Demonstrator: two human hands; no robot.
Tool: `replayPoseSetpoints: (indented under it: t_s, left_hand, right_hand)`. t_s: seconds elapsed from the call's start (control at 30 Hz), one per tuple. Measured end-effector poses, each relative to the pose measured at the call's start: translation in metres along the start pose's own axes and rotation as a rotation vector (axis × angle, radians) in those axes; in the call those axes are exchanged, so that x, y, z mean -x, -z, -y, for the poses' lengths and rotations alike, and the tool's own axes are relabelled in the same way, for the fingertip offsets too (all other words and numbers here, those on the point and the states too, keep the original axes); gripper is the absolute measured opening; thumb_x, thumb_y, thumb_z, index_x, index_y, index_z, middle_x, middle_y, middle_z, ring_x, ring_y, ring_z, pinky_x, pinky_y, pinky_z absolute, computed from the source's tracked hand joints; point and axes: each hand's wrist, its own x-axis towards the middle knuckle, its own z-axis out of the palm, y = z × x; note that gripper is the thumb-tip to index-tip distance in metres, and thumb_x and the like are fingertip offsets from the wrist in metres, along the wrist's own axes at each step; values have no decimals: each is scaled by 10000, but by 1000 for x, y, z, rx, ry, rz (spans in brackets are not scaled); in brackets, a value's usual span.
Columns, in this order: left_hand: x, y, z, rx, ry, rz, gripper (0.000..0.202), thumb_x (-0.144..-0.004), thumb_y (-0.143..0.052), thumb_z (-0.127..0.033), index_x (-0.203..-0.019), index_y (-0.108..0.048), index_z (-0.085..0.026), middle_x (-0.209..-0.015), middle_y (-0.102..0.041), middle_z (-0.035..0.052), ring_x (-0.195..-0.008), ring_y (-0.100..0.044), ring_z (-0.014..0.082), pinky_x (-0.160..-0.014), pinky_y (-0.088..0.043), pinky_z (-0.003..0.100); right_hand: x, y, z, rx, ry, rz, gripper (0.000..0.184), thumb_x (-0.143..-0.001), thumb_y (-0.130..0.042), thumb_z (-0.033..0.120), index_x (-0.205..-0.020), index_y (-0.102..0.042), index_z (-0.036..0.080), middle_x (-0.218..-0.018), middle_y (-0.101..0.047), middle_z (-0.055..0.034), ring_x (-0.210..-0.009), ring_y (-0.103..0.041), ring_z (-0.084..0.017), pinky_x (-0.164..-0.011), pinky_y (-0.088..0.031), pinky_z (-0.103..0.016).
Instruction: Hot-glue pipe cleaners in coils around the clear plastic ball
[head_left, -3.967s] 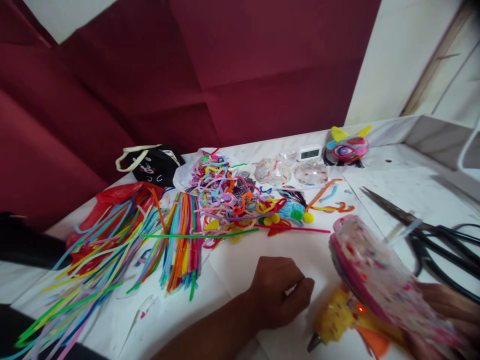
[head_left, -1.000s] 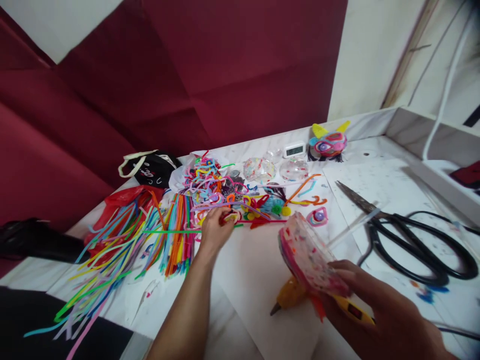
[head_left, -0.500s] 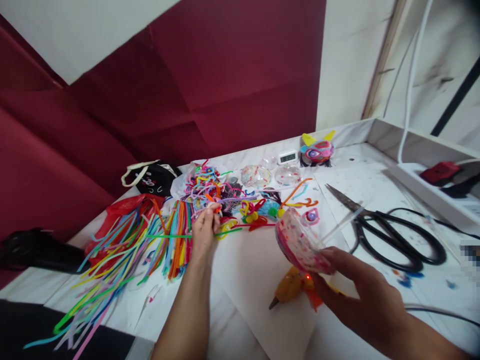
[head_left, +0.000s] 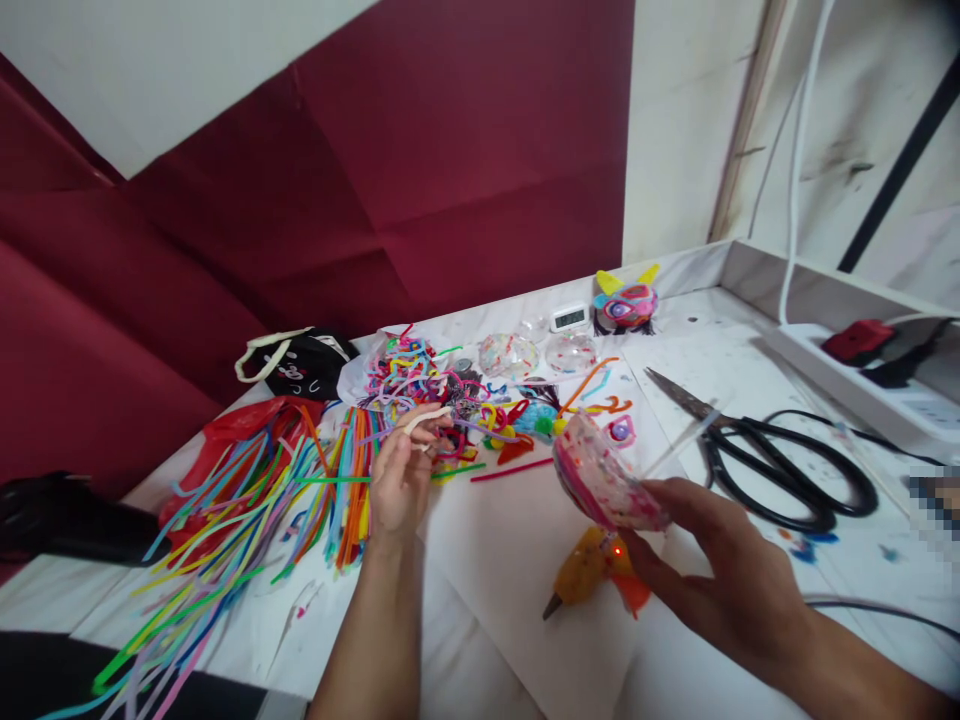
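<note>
My left hand (head_left: 401, 470) is raised over the table, its fingers pinched on a short cream pipe cleaner (head_left: 426, 419) just in front of a heap of curled coloured pipe-cleaner pieces (head_left: 409, 370). My right hand (head_left: 731, 580) holds a clear half-dome shell (head_left: 604, 475) speckled with colour and rimmed in pink, tilted on edge. Below that shell a yellow-orange glue gun (head_left: 589, 575) lies on white paper with a red light lit.
A fan of long straight pipe cleaners (head_left: 247, 510) spreads over a red bag at the left. Large black scissors (head_left: 757, 450) lie at the right beside a black cable. Two clear domes (head_left: 510, 353), a small white clock (head_left: 568, 317) and a finished colourful figure (head_left: 622, 300) stand at the back.
My left hand went from the near table edge to the pile, then lifted back with a cream piece pinched. The right hand kept the shell and raised it slightly.
</note>
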Motion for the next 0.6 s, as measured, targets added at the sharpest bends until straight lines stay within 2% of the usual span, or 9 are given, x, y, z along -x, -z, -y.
replayPoseSetpoints:
  t_s: [0.1,0.23,0.33,0.47,0.53,0.6]
  left_hand:
    - [1,-4,1,24,31,4,282,-741,-776,-466,-721,-743,-187,-1084,-701,115,-982,-665,274,-724,-588,344]
    - [2,-5,4,59,35,-1,293,-698,-819,-500,-791,-753,-230,-766,-705,42,-844,-683,214,-759,-586,336]
    - [4,-6,8,63,49,4,330,-684,-823,-538,-820,-742,-249,-646,-682,10,-782,-689,205,-761,-588,350]
    - [6,-10,15,9,148,58,410,-683,-816,-559,-904,-744,-221,-640,-712,23,-610,-681,187,-621,-585,334]
    - [7,-15,21,-38,209,104,437,-693,-807,-554,-933,-747,-193,-670,-737,49,-527,-661,180,-537,-567,319]
    - [9,-20,28,-95,253,149,434,-713,-793,-540,-935,-751,-169,-712,-757,76,-498,-658,182,-510,-561,319]
  right_hand:
    - [-2,0,0,-2,16,-20,360,-851,-609,228,-1198,-514,223,-900,-775,-54,-660,-754,-200,-573,-610,-273]
    - [-3,0,0,-37,24,-17,391,-851,-612,197,-1224,-494,215,-914,-759,-53,-683,-750,-186,-605,-617,-257]
    - [0,-3,-2,-100,2,-35,441,-840,-634,169,-1255,-494,219,-984,-740,-62,-750,-753,-182,-660,-625,-257]
    - [2,-7,-2,-298,-177,-44,494,-821,-667,147,-1275,-494,235,-1080,-692,-71,-880,-741,-175,-770,-612,-270]
    - [-2,-7,2,-453,-293,-47,485,-817,-671,157,-1258,-485,241,-1010,-695,-44,-843,-732,-161,-764,-604,-277]
    - [-10,-5,5,-625,-420,-29,485,-800,-689,176,-1227,-470,251,-828,-690,17,-719,-705,-142,-690,-596,-268]
